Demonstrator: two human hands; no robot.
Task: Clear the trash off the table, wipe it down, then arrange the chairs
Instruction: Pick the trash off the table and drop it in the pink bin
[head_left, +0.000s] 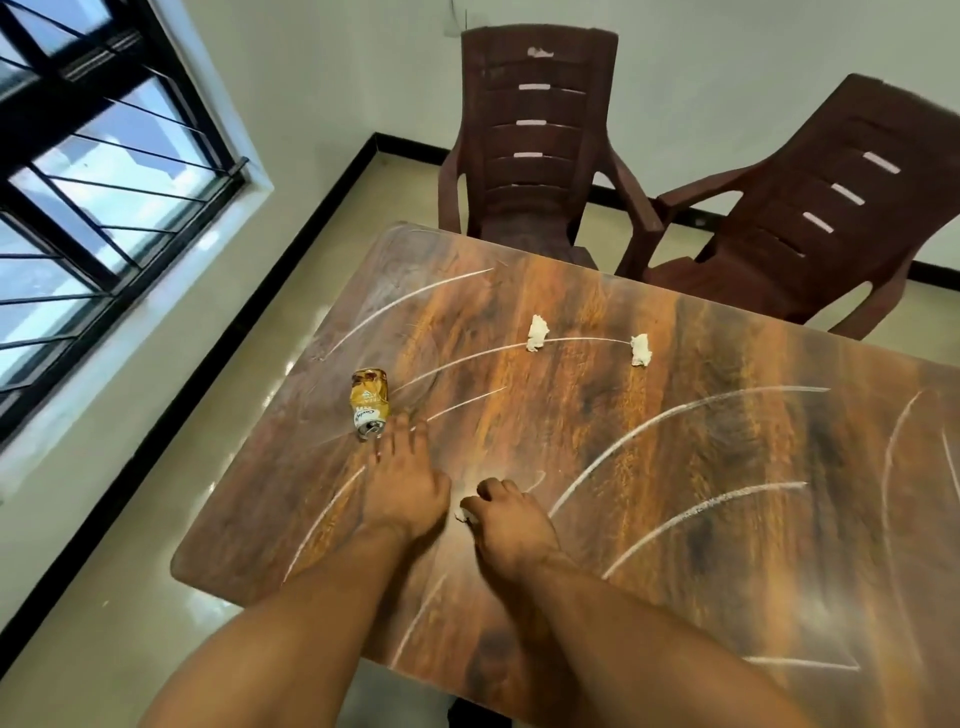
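On the wood-grain table (753, 441), a crushed gold can (370, 402) is shown lying on its side. Just beside the can's near end, the left hand (402, 488) is spread, fingers straight, nothing held. Nearer than the can, a white scrap (461, 515) is pinched by the curled right hand (506, 519). Beyond the can, a paper wad (537, 332) and a second wad (641, 349) are seen. The can should be gripped around its middle before lifting.

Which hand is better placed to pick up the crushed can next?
Left. The left hand is open, fingertips right beside the crushed can. The right hand is farther from it and is pinching a small white scrap.
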